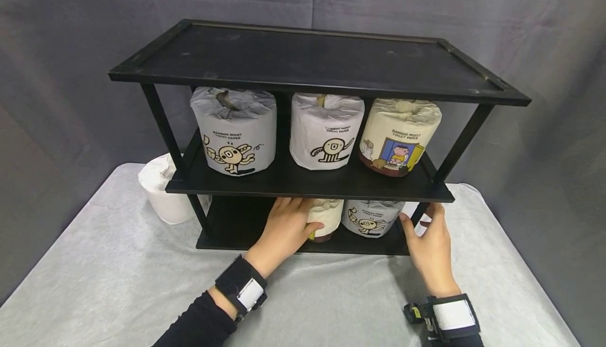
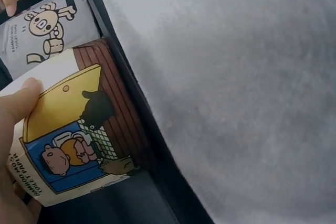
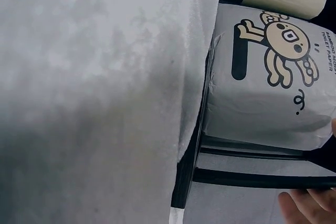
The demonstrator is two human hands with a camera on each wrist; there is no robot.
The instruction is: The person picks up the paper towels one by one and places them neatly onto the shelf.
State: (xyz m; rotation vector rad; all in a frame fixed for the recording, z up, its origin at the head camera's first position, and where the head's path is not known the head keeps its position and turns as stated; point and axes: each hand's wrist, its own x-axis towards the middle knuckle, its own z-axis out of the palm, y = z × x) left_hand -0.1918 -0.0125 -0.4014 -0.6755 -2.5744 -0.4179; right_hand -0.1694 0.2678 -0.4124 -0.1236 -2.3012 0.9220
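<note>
A black two-tier rack (image 1: 317,58) stands on the cloth, holding paper-wrapped toilet rolls. On its lower shelf my left hand (image 1: 284,226) grips a cream toilet roll (image 2: 73,135), thumb on the front of the wrapper, which has a yellow door and a cartoon figure. The rest of that hand's grasp is partly hidden. Beside this roll sits a white toilet roll (image 3: 268,77) with a cartoon character. My right hand (image 1: 431,247) is at the rack's right front post (image 3: 262,178), thumb on the roll side and fingers curled round the outer side.
Two white rolls (image 1: 241,136) (image 1: 326,131) and a cream roll (image 1: 397,136) stand on the upper shelf. Another white roll (image 1: 165,189) stands on the cloth (image 1: 118,263) left of the rack. A grey curtain (image 1: 379,0) hangs behind.
</note>
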